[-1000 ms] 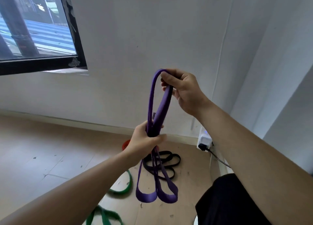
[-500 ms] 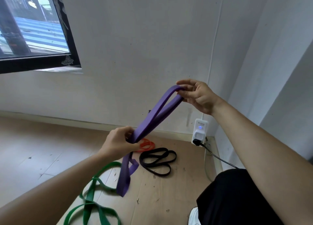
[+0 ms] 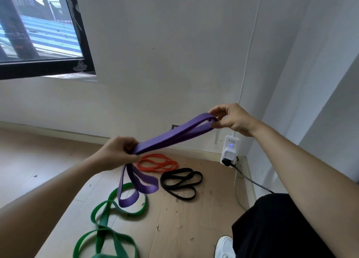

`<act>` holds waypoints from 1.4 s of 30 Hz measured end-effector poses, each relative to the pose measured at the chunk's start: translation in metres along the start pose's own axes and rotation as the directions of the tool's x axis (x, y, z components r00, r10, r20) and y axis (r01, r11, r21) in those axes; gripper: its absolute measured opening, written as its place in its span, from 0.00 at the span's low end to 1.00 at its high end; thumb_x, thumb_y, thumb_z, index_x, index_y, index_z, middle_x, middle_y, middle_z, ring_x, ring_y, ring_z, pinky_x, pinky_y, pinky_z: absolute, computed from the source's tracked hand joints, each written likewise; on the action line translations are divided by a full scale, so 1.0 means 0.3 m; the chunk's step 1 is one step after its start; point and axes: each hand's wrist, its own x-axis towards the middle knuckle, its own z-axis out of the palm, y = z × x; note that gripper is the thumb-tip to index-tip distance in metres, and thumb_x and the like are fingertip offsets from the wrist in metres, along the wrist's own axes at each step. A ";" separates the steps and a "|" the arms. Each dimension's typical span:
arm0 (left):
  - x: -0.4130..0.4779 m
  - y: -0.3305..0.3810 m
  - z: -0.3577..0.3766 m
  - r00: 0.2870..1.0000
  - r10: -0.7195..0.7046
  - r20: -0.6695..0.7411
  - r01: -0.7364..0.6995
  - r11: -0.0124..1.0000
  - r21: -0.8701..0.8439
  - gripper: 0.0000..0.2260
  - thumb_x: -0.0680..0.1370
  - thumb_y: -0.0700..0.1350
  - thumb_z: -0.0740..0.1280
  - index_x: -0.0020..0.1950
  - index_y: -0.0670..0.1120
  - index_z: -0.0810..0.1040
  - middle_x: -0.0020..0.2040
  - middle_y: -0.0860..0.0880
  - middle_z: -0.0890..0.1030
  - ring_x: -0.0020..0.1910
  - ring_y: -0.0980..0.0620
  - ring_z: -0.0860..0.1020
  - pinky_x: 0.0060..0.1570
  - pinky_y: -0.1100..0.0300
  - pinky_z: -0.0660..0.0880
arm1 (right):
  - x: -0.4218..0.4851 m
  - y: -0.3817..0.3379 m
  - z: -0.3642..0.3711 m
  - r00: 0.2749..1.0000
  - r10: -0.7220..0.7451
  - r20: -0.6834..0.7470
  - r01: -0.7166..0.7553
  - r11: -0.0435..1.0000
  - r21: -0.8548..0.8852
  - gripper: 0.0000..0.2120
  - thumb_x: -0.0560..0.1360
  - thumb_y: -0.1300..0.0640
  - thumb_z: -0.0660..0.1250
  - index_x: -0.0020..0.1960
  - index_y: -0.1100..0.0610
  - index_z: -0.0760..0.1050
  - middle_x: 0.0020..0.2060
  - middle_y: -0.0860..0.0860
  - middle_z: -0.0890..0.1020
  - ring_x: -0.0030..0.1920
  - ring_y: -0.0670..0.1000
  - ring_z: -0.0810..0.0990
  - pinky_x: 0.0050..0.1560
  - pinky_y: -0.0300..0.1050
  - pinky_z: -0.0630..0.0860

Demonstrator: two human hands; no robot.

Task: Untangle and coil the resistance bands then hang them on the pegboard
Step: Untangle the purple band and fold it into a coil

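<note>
- Purple band [image 3: 174, 136] runs as a doubled span between the two hands, held up over the floor [image 3: 194, 228]. Its spare loops hang below the left grip [image 3: 118, 152], and the lowest one dangles in front of the green band [image 3: 104, 218].
- Left grip is curled round the gathered strands. Right grip [image 3: 231, 118] pinches the far fold between thumb and fingertips.
- That pinch looks light. In my judgement, more tension could pull the fold free, and the elastic would snap back toward the left hand and undo the coil.
- Hanging loops are uneven in length. Wound in unmatched, they could twist over each other and make a lumpy coil that sits badly on a peg.
- Lowering the hands risks dropping the dangling loop into an open loop of the green band, tangling the two.
- Green band lies in crossing loops on the floor. The orange band [image 3: 157, 163] and black band [image 3: 181, 182] lie in loose bundles near the wall, so most of the job looks undone.
- Pegboard is not in view, so the carry to it cannot be judged.
</note>
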 end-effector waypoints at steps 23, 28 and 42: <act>0.004 0.219 -0.026 0.989 0.117 -0.095 -0.143 0.933 -0.331 0.11 0.70 0.37 0.78 0.52 0.44 0.86 0.44 0.43 0.86 0.42 0.47 0.85 0.45 0.58 0.82 | -0.031 -0.113 0.355 0.941 -0.055 0.335 0.084 0.994 -0.073 0.34 0.70 0.48 0.79 0.73 0.50 0.70 0.64 0.45 0.79 0.64 0.44 0.77 0.54 0.32 0.73; 0.020 0.214 -0.003 0.987 0.112 -0.117 -0.143 0.944 -0.297 0.10 0.70 0.39 0.79 0.51 0.44 0.87 0.43 0.43 0.86 0.44 0.42 0.85 0.46 0.57 0.81 | -0.025 -0.218 0.445 0.946 -0.170 0.275 0.142 0.983 0.119 0.20 0.72 0.60 0.78 0.62 0.57 0.78 0.52 0.53 0.85 0.53 0.50 0.84 0.58 0.45 0.81; -0.008 0.200 0.004 0.991 0.123 -0.050 -0.128 0.985 -0.115 0.21 0.60 0.58 0.79 0.43 0.46 0.82 0.36 0.44 0.85 0.37 0.40 0.84 0.41 0.42 0.81 | -0.026 -0.233 0.349 0.928 -0.196 0.317 0.142 0.972 0.187 0.15 0.71 0.66 0.77 0.56 0.63 0.80 0.44 0.53 0.83 0.45 0.47 0.81 0.49 0.39 0.79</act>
